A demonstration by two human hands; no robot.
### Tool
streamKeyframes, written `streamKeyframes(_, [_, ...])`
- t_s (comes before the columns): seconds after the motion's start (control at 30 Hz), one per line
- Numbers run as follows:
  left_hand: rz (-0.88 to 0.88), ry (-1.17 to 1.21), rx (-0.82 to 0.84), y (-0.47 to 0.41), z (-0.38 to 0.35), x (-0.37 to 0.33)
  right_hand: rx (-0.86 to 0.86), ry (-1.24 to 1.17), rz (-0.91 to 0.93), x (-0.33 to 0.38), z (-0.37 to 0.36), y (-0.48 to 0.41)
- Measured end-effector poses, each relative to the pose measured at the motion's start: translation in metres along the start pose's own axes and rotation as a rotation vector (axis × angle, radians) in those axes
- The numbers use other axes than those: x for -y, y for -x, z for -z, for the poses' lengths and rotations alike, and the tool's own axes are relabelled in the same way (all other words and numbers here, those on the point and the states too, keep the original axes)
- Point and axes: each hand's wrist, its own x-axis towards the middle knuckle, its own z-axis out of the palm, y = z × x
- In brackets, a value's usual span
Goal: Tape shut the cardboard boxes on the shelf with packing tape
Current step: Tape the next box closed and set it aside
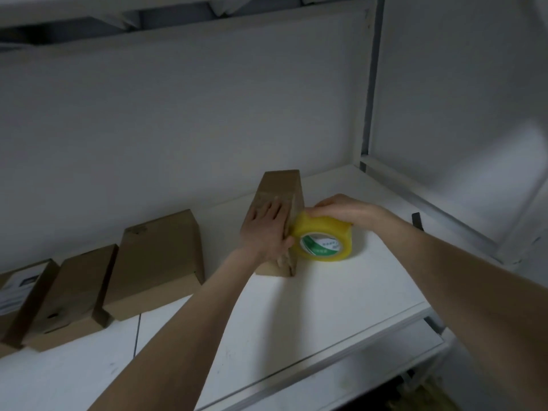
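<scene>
A narrow brown cardboard box (278,185) stands on the white shelf (341,298), right of centre. My left hand (265,229) lies flat on its top face with straight fingers, thumb at the box's right edge. Against that right side sits a yellow roll of packing tape (324,241) with a green and white core label. My right hand (341,210) grips the roll from above. Glossy tape shows on the box's right edge beside the roll.
Three more cardboard boxes stand in a row to the left: a large one (157,265), a middle one (71,295), and one with a white label (20,289) at the frame edge. A metal shelf post (370,84) rises at the back right. The shelf's front edge (326,378) runs below my arms.
</scene>
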Motion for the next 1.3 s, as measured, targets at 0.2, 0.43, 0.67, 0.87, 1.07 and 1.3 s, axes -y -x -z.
streamKeyframes(0.2, [0.005,-0.021,-0.029,0.001,-0.001,-0.003,-0.081,-0.240,0.011,-0.023,-0.002,0.012])
streamKeyframes(0.43, [0.065,-0.030,-0.033,0.002,-0.001,-0.010,-0.173,0.193,-0.036,-0.016,0.014,0.011])
streamKeyframes(0.67, [0.162,-0.013,-0.025,0.004,0.001,-0.017,-0.184,0.391,-0.032,-0.017,0.017,0.003])
streamKeyframes(0.87, [0.258,0.000,0.000,0.008,0.008,-0.028,-0.196,0.458,-0.047,-0.017,0.013,-0.012])
streamKeyframes(1.07, [0.279,-0.002,0.019,0.006,0.010,-0.030,-0.229,0.496,-0.090,-0.014,0.010,-0.019])
streamKeyframes(1.3, [0.295,0.046,0.066,0.006,0.014,-0.032,-0.209,0.494,-0.120,-0.018,0.009,-0.021])
